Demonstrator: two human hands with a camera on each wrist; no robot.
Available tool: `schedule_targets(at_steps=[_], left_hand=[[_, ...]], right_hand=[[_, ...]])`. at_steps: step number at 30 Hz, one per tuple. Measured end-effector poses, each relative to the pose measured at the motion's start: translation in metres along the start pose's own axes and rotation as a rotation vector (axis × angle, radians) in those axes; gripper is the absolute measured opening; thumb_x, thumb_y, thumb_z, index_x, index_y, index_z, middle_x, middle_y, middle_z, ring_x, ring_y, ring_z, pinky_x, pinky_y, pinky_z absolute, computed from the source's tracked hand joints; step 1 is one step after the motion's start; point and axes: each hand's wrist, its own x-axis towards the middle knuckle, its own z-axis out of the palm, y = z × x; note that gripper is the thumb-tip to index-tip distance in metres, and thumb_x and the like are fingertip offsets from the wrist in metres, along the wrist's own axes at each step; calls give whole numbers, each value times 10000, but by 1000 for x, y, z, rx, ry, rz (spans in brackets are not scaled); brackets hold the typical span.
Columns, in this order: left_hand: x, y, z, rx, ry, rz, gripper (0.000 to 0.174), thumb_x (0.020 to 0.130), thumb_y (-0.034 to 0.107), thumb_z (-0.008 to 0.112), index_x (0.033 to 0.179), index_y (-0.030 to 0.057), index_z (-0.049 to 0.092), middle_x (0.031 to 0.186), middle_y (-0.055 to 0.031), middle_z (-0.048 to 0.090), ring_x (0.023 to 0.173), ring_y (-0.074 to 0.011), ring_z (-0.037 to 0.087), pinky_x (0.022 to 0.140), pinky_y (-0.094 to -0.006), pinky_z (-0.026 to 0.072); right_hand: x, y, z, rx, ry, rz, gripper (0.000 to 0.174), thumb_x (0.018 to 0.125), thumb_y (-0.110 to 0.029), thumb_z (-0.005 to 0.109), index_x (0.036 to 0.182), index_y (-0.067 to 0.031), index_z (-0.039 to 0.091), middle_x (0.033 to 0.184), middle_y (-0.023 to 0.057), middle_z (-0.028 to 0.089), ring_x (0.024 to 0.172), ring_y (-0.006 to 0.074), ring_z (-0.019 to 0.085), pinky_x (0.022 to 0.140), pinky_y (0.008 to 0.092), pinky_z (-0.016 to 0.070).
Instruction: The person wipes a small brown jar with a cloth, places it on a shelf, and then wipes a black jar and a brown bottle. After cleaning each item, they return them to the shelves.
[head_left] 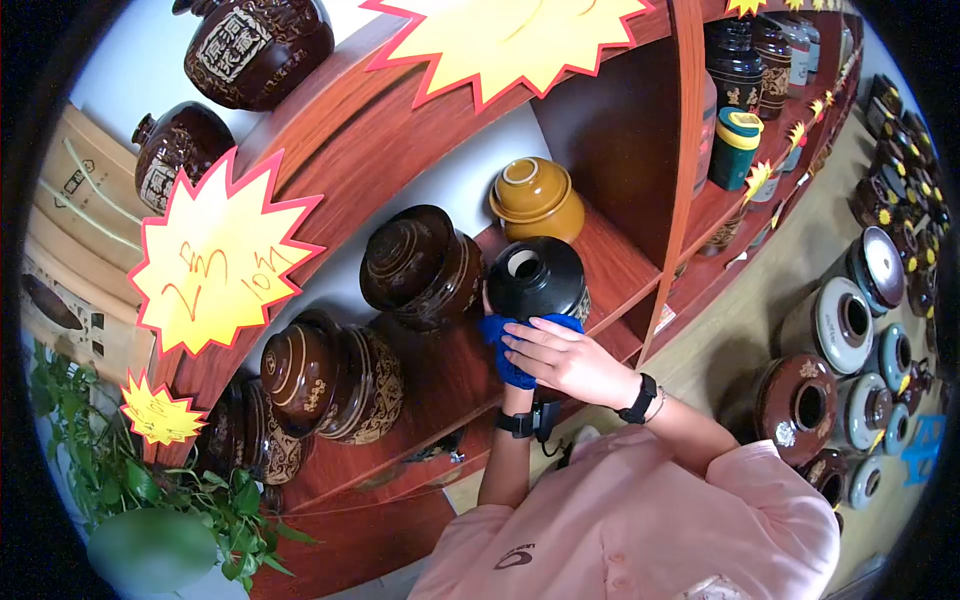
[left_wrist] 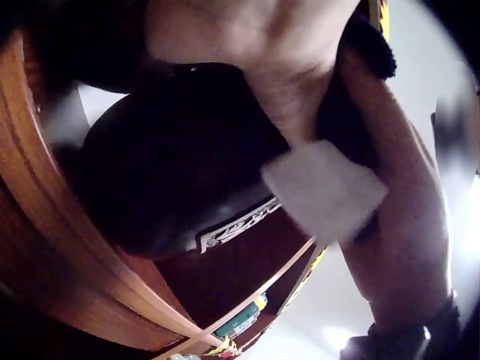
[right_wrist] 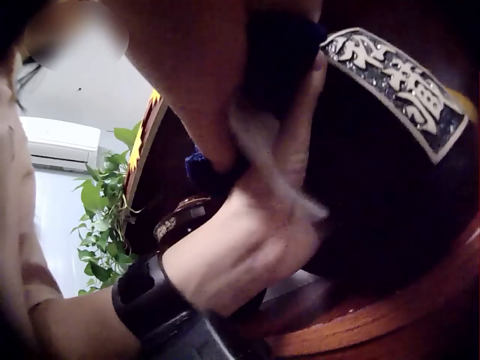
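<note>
At the front of a reddish wooden shelf [head_left: 615, 265], 2 bare hands meet at a squat black jar [head_left: 555, 280]. The right hand [head_left: 565, 362] lies with its fingers nearly straight and close together over a bunched blue cloth [head_left: 512, 372], at the jar's near side. The left hand [right_wrist: 259, 229] touches the jar from the person's left; cloth and jar hide much of it, so I cannot tell how far its fingers curl.

The jar's round, uncovered mouth [head_left: 524, 266] faces up toward the head camera, and its base-to-mouth axis runs upward; whether it stands straight or leans slightly is unclear. The base is hidden. A label with pale raised characters [right_wrist: 409, 90] is on its side.

Just behind sits a mustard-yellow lidded pot [head_left: 545, 205]. Left of the jar is a brown lidded jar [head_left: 425, 270], with another [head_left: 335, 385] nearer the plant [head_left: 120, 470]. Starburst signs [head_left: 215, 265] edge the shelving; more jars [head_left: 845, 330] stand on the floor at right.
</note>
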Motion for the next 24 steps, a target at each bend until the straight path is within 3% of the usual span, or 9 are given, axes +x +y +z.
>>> schedule_targets(at_steps=[4,7,10,12,14,16,18,19,24], left_hand=[[-1,1,0,5,-7,17,1121,609,157,860,1453,54,129,1383,-204,389,1229,-289,463,1049,-411,378],[7,12,15,44,-16,112,1135,602,149,863,1451,47,116,1387,-205,376,1235,-287,455,1054,-413,374],[17,20,35,143,-13,277,1150,594,141,865,1449,40,104,1392,-207,363,1240,-286,446,1058,-414,370],[23,21,38,229,-21,377,1159,589,136,867,1448,35,95,1395,-208,355,1244,-285,441,1061,-415,368],[26,19,34,295,-28,418,1202,549,118,882,1445,28,85,1406,-213,319,1268,-290,408,1068,-421,356],[25,17,33,282,-22,387,1199,549,120,883,1445,29,92,1401,-210,328,1266,-291,410,1067,-423,355],[23,22,36,297,-5,372,1199,547,134,883,1445,27,95,1398,-216,333,1263,-293,414,1062,-430,359],[23,24,38,302,1,361,1198,548,139,882,1445,26,97,1397,-217,335,1262,-292,415,1060,-432,360],[24,22,32,375,-7,388,1188,561,164,883,1445,19,103,1388,-220,343,1251,-291,421,1047,-426,366]], right_hand=[[2,2,0,-62,-37,-50,359,797,-164,592,1127,-26,612,1277,100,564,1288,237,458,1101,414,337],[9,8,-10,78,30,-19,376,801,-173,603,1144,-19,601,1277,131,554,1279,270,463,1106,434,327],[24,19,-40,221,308,136,409,797,-101,609,1192,-1,571,1269,180,546,1255,336,473,1085,444,346],[38,30,-60,288,391,295,427,786,-65,582,1207,2,559,1246,187,562,1214,351,507,1055,443,374],[56,49,-69,269,452,330,405,801,-66,578,1196,16,550,1208,219,570,1148,392,532,1002,445,411],[73,70,-58,217,337,387,362,862,-137,575,1184,26,554,1133,238,593,1074,404,556,950,424,442],[82,90,-41,329,-205,588,369,936,-261,523,1161,28,572,1019,242,625,985,403,585,901,405,464],[85,98,-31,377,-287,561,451,959,-373,476,1143,21,593,968,237,646,947,390,610,872,396,475],[104,110,-30,418,-480,542,537,925,-469,507,1129,17,615,1032,244,648,961,375,622,858,403,478]])
